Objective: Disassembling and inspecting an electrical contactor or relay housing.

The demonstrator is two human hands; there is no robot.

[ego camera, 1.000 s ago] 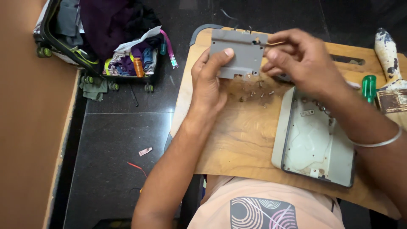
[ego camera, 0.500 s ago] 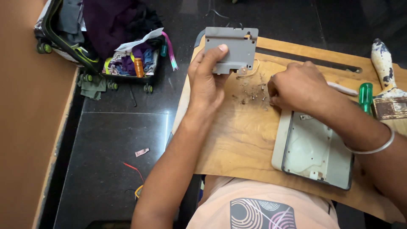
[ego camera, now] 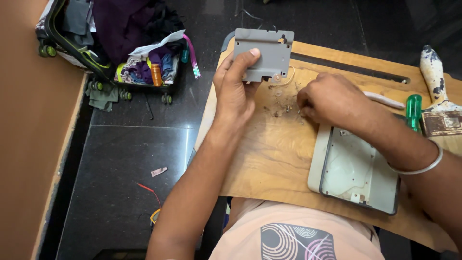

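My left hand (ego camera: pixel 236 91) grips a flat grey metal plate (ego camera: pixel 267 50) with notched edges and holds it upright over the far left corner of a wooden board (ego camera: pixel 269 163) on my lap. My right hand (ego camera: pixel 332 98) rests fingers-down on the board, its fingertips pinched among several small screws and bits (ego camera: pixel 284 103) scattered there; whether it holds one is hidden. A grey open device casing (ego camera: pixel 356 171) lies face up on the board just under my right wrist.
A green-handled screwdriver (ego camera: pixel 414 110) and a worn paintbrush (ego camera: pixel 435 91) lie at the board's right end. An open suitcase (ego camera: pixel 120 43) full of clothes sits on the dark floor at left, beside a wooden wall (ego camera: pixel 33 144). Bits of wire (ego camera: pixel 151 202) lie on the floor.
My right hand let go of the grey plate and dropped to the screws on the board. My left hand lifted the plate a little farther away.
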